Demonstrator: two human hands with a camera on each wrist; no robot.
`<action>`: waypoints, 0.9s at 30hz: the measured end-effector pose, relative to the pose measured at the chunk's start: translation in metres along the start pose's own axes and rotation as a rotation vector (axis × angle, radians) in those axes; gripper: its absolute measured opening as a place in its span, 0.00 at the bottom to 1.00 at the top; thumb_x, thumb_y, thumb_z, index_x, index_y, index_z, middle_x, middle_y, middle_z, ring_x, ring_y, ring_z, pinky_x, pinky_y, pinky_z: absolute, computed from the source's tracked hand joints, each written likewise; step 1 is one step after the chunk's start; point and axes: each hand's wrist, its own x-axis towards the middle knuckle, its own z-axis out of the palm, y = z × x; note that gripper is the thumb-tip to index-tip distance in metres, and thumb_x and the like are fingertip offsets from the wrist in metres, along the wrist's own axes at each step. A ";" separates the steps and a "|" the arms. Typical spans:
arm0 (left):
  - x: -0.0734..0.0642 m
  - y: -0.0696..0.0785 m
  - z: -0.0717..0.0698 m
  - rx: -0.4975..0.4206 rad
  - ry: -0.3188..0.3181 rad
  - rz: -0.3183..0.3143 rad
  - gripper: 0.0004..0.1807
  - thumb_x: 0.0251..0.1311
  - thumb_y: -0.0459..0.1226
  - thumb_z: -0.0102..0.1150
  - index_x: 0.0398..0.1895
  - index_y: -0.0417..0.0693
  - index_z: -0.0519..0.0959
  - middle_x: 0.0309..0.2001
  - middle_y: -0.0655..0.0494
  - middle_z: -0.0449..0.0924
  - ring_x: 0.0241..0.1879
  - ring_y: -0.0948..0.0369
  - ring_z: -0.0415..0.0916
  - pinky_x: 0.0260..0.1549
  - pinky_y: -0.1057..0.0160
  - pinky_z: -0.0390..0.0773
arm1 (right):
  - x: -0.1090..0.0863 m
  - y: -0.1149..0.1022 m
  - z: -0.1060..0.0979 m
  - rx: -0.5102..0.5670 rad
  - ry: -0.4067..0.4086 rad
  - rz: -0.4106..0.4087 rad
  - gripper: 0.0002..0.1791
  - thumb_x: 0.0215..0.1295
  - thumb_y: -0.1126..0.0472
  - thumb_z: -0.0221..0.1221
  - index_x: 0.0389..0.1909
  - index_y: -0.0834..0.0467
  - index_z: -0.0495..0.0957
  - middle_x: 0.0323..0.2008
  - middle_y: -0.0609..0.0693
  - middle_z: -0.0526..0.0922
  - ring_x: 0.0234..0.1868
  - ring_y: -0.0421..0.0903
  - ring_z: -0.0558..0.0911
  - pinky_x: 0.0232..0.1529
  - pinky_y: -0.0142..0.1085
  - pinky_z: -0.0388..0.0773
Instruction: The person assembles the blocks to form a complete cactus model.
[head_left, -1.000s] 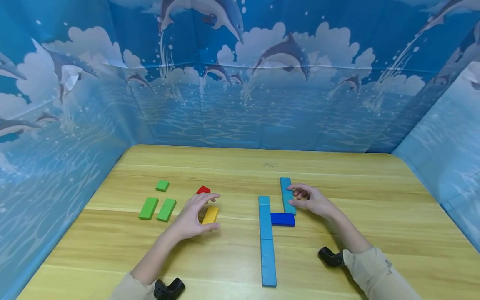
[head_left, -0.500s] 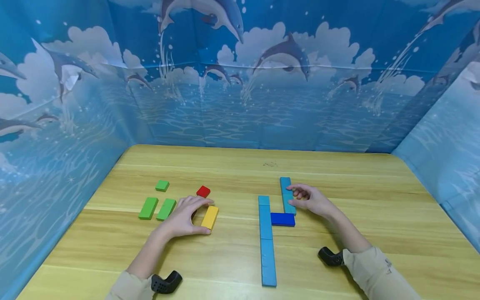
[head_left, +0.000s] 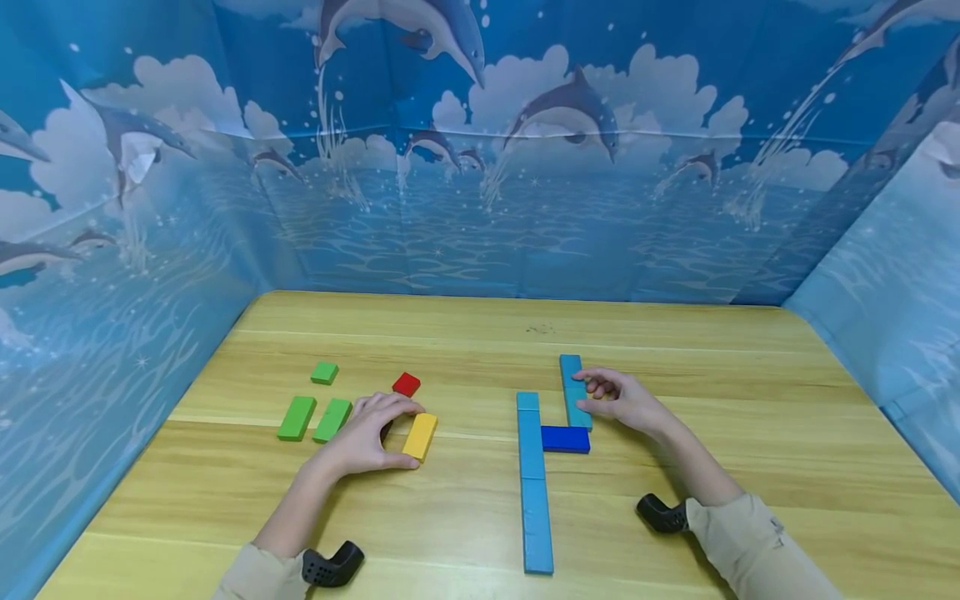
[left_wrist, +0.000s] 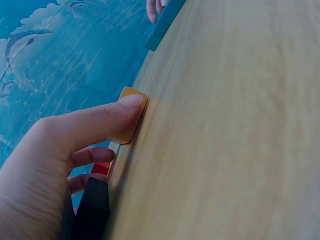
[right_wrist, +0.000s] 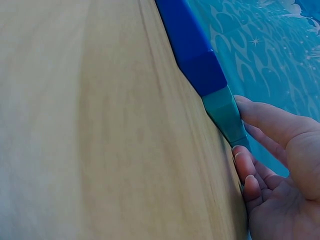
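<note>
In the head view my left hand (head_left: 366, 439) holds a yellow rectangular block (head_left: 420, 437) by its two ends, thumb at the near end. The left wrist view shows the thumb against an end of that yellow block (left_wrist: 129, 117). A dark shape (head_left: 386, 431) shows beside the palm; its kind is unclear. My right hand (head_left: 621, 402), fingers loosely bent, touches the right edge of a light blue strip of blocks (head_left: 572, 387). A dark blue block (head_left: 566, 439) lies at the strip's near end, touching a long light blue column (head_left: 532, 479).
Left of the left hand lie several green blocks (head_left: 297, 418). A red block (head_left: 407, 384) sits just beyond its fingers. Black devices (head_left: 333, 565) are worn at both wrists. A dolphin-print curtain (head_left: 480, 233) encloses the wooden table (head_left: 660, 350).
My left hand has shifted left and lowered onto the yellow block, taking it by the ends. More of the red block shows. The right hand has stayed put.
</note>
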 end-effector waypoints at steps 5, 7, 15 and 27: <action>0.002 0.002 0.001 -0.037 0.057 -0.008 0.36 0.36 0.57 0.70 0.53 0.58 0.73 0.50 0.62 0.73 0.51 0.60 0.65 0.47 0.53 0.56 | -0.001 -0.001 -0.001 0.014 -0.007 -0.008 0.25 0.59 0.60 0.61 0.56 0.66 0.69 0.37 0.58 0.69 0.34 0.47 0.66 0.32 0.32 0.66; 0.006 0.005 0.001 -0.067 0.098 -0.014 0.37 0.36 0.55 0.71 0.53 0.56 0.73 0.48 0.63 0.74 0.50 0.60 0.66 0.48 0.52 0.55 | -0.002 -0.002 0.000 0.016 -0.007 -0.007 0.25 0.59 0.60 0.61 0.56 0.65 0.69 0.37 0.58 0.69 0.34 0.47 0.66 0.32 0.32 0.66; 0.043 0.026 0.005 -0.137 0.213 -0.048 0.38 0.36 0.51 0.73 0.55 0.49 0.73 0.43 0.59 0.74 0.46 0.54 0.68 0.49 0.49 0.55 | -0.002 -0.001 -0.001 0.015 -0.003 -0.008 0.25 0.59 0.60 0.61 0.56 0.65 0.69 0.38 0.59 0.69 0.34 0.47 0.66 0.32 0.32 0.66; 0.110 0.040 0.032 -0.077 0.258 -0.125 0.39 0.36 0.52 0.73 0.56 0.51 0.72 0.40 0.55 0.75 0.43 0.56 0.69 0.45 0.53 0.60 | -0.001 -0.002 0.000 0.022 -0.003 0.010 0.25 0.58 0.60 0.61 0.56 0.64 0.69 0.37 0.58 0.69 0.34 0.48 0.66 0.32 0.31 0.65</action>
